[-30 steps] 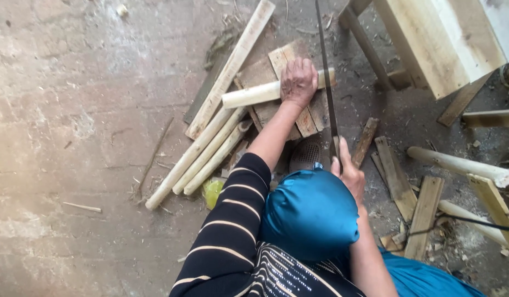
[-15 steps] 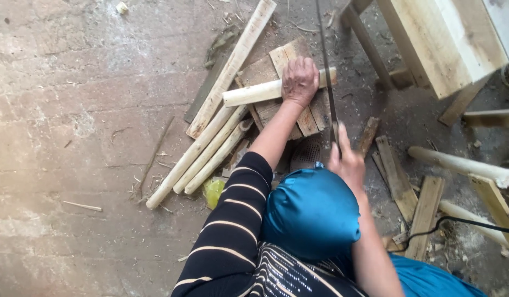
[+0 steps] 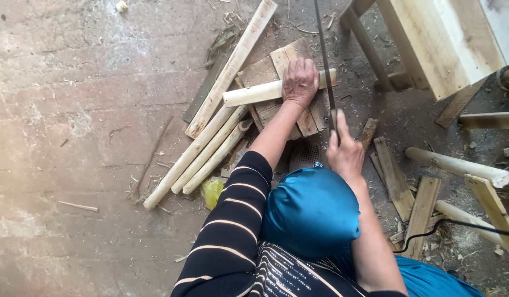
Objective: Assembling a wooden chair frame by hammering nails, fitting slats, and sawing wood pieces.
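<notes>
The person crouches over a small stack of flat boards point(image 3: 276, 71) on the concrete floor point(image 3: 73, 110), head wrapped in a shiny blue cloth point(image 3: 312, 212). The left hand point(image 3: 299, 82) is pressed palm-down on a pale round wooden pole point(image 3: 254, 92), fingers curled over it, pinning it across the top of the boards. The pole lies crosswise on them, its cut end sticking out past their left edge and its other end poking out just beyond the hand. The right hand point(image 3: 345, 151) is closed round the handle of a long thin saw point(image 3: 324, 60), at the near edge of the boards; the blade runs straight away from the person and crosses the pole right beside the left hand. From here I can't quite tell whether the teeth are in the wood or only resting on it

Left of the boards a long flat plank point(image 3: 232, 66) lies on a slant, and three more round poles point(image 3: 199, 151) lie side by side just below it, touching one another. Right of the boards stands a pale wooden bench point(image 3: 430, 38), with short offcuts point(image 3: 394, 176) and another round pole point(image 3: 458, 165) scattered on the floor near it. A black cable point(image 3: 458, 223) trails across that litter
</notes>
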